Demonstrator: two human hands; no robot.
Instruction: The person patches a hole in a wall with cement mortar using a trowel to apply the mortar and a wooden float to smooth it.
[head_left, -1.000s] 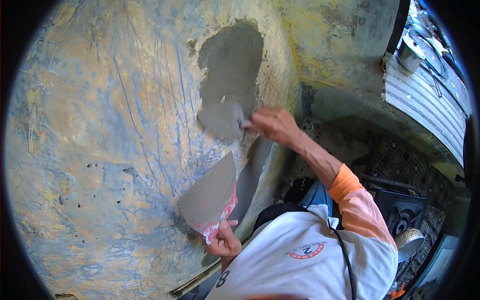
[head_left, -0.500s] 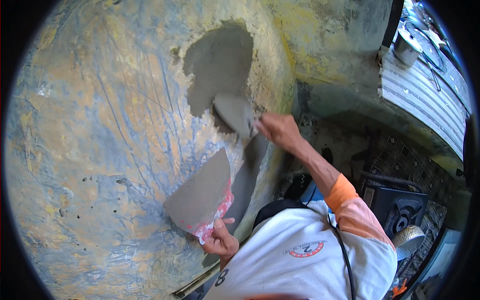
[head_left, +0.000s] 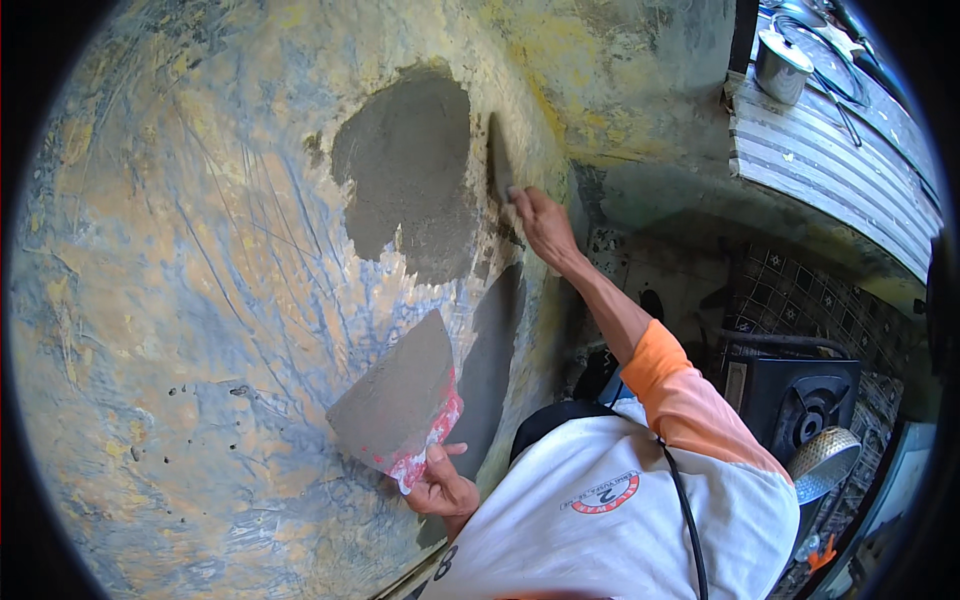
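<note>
"Why hold the grey board below the grey patch?"
"Probably for easy reach by the trowel: the left hand pinches the board's lower corner; the right hand grips the trowel beside the patch."

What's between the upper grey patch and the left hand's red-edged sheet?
Head view: just mottled wall separates the grey patch from the red-edged sheet.

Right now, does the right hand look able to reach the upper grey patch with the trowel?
Likely yes. The right hand holds the trowel just right of the upper grey patch, and nothing visible stands between them; the left hand and its board are lower down.
</note>
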